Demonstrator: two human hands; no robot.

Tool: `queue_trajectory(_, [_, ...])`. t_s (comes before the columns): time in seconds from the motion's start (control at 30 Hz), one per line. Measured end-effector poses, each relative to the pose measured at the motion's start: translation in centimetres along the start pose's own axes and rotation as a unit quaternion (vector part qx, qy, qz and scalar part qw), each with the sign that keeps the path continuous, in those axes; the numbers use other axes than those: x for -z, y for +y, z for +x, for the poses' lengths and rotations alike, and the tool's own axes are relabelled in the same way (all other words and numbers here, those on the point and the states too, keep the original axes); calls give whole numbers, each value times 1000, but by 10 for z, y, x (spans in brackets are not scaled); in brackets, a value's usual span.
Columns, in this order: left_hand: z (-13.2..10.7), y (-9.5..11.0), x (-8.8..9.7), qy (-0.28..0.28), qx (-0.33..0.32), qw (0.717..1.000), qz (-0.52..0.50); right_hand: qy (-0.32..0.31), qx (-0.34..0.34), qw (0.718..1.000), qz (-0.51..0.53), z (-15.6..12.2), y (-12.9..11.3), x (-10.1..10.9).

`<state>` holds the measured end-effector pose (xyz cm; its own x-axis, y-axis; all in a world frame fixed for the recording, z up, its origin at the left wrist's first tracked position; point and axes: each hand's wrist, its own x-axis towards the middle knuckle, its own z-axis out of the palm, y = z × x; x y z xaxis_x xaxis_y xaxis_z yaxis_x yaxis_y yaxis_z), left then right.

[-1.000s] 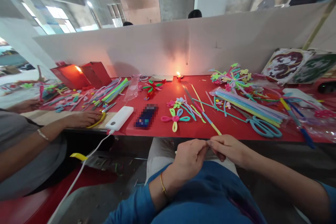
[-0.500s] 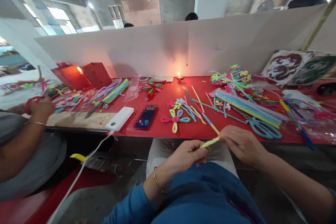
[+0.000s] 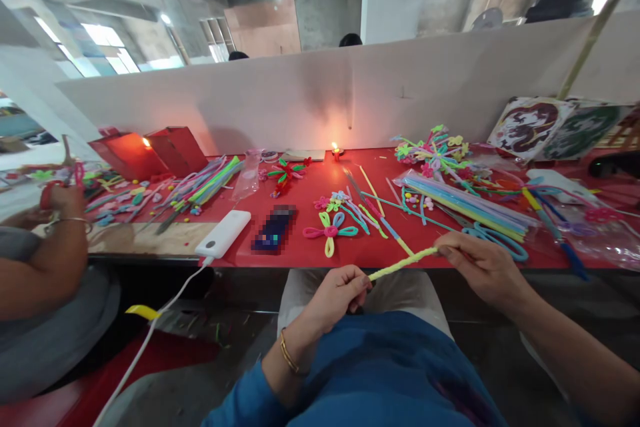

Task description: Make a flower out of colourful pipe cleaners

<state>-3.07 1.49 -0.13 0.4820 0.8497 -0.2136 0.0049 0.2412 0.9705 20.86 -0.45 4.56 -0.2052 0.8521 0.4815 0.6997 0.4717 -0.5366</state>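
Between my hands a yellow pipe cleaner (image 3: 404,264) stretches in a slight slant over my lap, at the table's front edge. My left hand (image 3: 343,292) pinches its lower end between thumb and fingers. My right hand (image 3: 477,265) pinches the other end, higher up and to the right. On the red table just beyond lies a pipe-cleaner flower (image 3: 331,231) with pink, green, blue and yellow loops. Near it are small pink and pastel flowers (image 3: 336,199) and a multicoloured pipe cleaner (image 3: 396,233) whose yellow end points toward me.
A lit candle (image 3: 336,149) burns at the table's back. Blue-handled scissors (image 3: 500,240) and bagged pipe cleaners (image 3: 470,203) lie right. A phone (image 3: 274,228) and a white power bank (image 3: 223,233) with a cable lie left. A co-worker's hand (image 3: 67,203) holds scissors far left.
My hands have moved apart, and a longer stretch of the yellow pipe cleaner shows between them. My right hand has shifted right and slightly up. The camera view has turned a little.
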Motion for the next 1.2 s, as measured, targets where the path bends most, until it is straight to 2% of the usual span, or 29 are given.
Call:
queue_trajectory(0.1, [-3, -1, -3, -59, 35, 994, -80, 51, 23, 998, -1, -4, 6, -6])
queue_trajectory(0.17, [-6, -1, -6, -100, 43, 986, -123, 73, 9, 997, -2, -8, 16, -12])
queue_trajectory(0.23, [-8, -1, -6, -104, 43, 985, -128, 80, -13, 997, -6, -14, 25, -19])
queue_trajectory(0.33, [-5, -4, -1, -37, 50, 995, -77, 70, -32, 997, -9, -25, 29, -25])
queue_trajectory(0.47, [1, -15, 10, 49, 50, 996, -53, 22, 30, 999, 1, -38, 18, -24])
queue_trajectory(0.53, [2, -20, 13, 58, 48, 996, -54, 15, 64, 998, 1, -42, 14, -23])
queue_trajectory(0.67, [-1, -22, 15, 59, 55, 996, -38, 14, 71, 997, -42, -48, 24, -31])
queue_trajectory(0.9, [1, -34, 21, 96, 40, 995, 15, 46, 93, 989, -107, -50, 44, -63])
queue_trajectory(1.1, [1, -43, 34, 168, 17, 985, 24, 55, 60, 994, -69, -43, 35, -87])
queue_trajectory(1.2, [-1, -44, 40, 172, -7, 985, -31, 79, -18, 995, -49, -32, 31, -92])
